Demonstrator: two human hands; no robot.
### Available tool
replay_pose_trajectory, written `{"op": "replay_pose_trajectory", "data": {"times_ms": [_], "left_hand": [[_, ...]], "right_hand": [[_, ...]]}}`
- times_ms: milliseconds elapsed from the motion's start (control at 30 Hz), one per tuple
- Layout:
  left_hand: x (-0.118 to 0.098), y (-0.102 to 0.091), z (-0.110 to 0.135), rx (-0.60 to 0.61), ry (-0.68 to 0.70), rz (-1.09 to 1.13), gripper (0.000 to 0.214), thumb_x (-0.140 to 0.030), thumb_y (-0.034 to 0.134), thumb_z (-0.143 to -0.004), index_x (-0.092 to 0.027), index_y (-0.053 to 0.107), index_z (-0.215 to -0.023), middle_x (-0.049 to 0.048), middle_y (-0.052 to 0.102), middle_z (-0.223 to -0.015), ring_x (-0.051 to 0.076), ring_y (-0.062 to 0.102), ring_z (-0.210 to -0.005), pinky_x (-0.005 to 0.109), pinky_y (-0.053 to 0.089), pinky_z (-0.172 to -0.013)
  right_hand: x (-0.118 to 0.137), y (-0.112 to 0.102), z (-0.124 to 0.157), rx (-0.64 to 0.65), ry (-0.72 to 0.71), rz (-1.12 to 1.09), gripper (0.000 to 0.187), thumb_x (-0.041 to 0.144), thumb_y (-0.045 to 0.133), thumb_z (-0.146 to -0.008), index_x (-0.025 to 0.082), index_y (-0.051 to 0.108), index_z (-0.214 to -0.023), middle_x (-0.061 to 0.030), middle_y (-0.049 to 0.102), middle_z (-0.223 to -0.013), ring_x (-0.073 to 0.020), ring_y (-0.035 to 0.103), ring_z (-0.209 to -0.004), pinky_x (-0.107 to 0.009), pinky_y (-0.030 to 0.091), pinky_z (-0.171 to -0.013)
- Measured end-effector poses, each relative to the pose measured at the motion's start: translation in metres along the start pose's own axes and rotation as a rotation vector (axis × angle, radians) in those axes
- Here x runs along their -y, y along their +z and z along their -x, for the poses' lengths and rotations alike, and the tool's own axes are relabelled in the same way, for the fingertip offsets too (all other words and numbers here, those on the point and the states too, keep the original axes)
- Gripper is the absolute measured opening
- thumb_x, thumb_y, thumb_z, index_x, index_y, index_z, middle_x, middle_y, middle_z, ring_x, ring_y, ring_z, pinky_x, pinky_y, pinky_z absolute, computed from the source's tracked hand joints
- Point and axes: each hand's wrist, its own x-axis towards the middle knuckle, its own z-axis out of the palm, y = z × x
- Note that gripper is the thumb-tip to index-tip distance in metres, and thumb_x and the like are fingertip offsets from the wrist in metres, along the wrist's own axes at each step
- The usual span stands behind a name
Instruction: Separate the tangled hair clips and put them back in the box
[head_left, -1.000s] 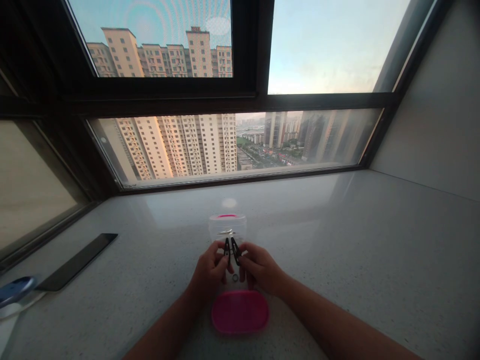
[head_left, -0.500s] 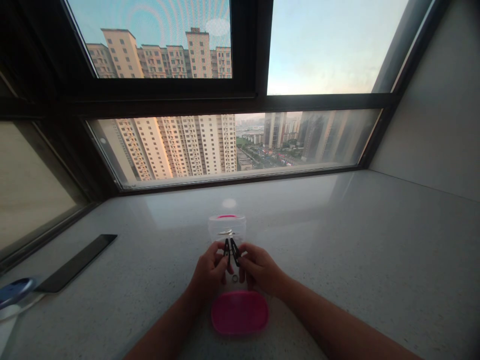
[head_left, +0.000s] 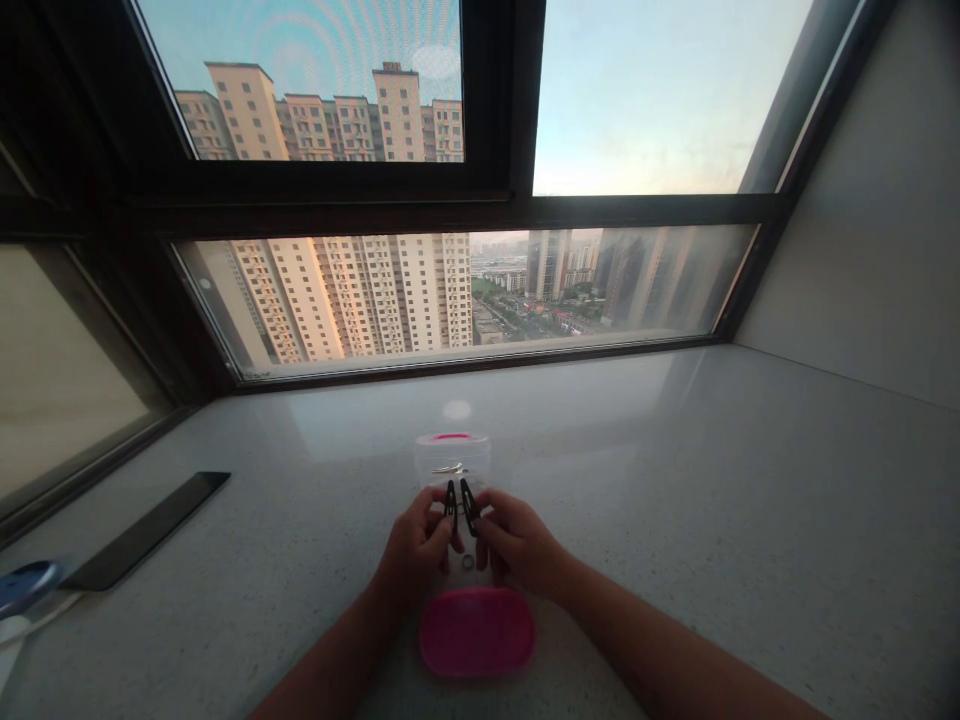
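Observation:
My left hand (head_left: 414, 540) pinches a black snap hair clip (head_left: 450, 500) between thumb and fingers. A second black hair clip (head_left: 469, 502) is gripped the same way in my right hand (head_left: 519, 538). Both clips stand roughly upright side by side, a narrow gap between their upper ends. Just behind them is a clear plastic container (head_left: 427, 452) with a pink strip on its far side and small shiny metal pieces (head_left: 448, 469) in it. Between my hands, a small silvery ring (head_left: 468, 562) lies on the surface. Nearest to me sits a pink lid (head_left: 477, 632).
The pale speckled sill (head_left: 645, 480) runs up to the dark window frame (head_left: 480, 365). At the left lie a dark flat slab (head_left: 150, 530) and a blue round object (head_left: 28, 588) with a white cable-like strip. A wall (head_left: 870, 240) bounds the right side.
The lower part of the view has shifted slightly down and left. My hands keep nearly the same pose, each still holding its hair clip.

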Motion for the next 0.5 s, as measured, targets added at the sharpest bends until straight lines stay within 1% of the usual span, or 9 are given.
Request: {"op": "replay_pose_trajectory", "data": {"times_ms": [167, 333, 500], "left_hand": [[0.0014, -0.0005, -0.0007, 0.010, 0.003, 0.001, 0.017, -0.029, 0.048, -0.084, -0.017, 0.051, -0.095, -0.0033, 0.060, -0.057, 0.008, 0.048, -0.037, 0.016, 0.035, -0.037], [0.0018, -0.0004, -0.0009, 0.002, 0.003, -0.034, 0.016, -0.029, 0.048, -0.084, -0.017, 0.051, -0.096, -0.0033, 0.060, -0.058, 0.008, 0.048, -0.038, 0.016, 0.036, -0.038], [0.0023, 0.0000, -0.0003, 0.000, 0.004, -0.017, 0.016, -0.029, 0.048, -0.084, -0.018, 0.051, -0.095, -0.0037, 0.060, -0.057, 0.008, 0.047, -0.038, 0.016, 0.036, -0.037]], "right_hand": [[0.0006, 0.0000, 0.0003, 0.005, 0.007, 0.004, 0.026, 0.042, 0.053, -0.081, 0.017, 0.051, -0.090, 0.0054, 0.057, -0.053, -0.0060, 0.046, -0.033, -0.015, 0.040, -0.033], [0.0005, 0.0002, -0.0006, 0.012, 0.013, -0.005, 0.026, 0.042, 0.053, -0.081, 0.017, 0.052, -0.090, 0.0055, 0.057, -0.053, -0.0064, 0.045, -0.032, -0.016, 0.039, -0.033], [-0.0001, 0.0002, -0.0002, 0.008, 0.017, 0.009, 0.027, 0.042, 0.053, -0.081, 0.017, 0.052, -0.090, 0.0055, 0.057, -0.053, -0.0064, 0.045, -0.033, -0.016, 0.039, -0.033]]}}
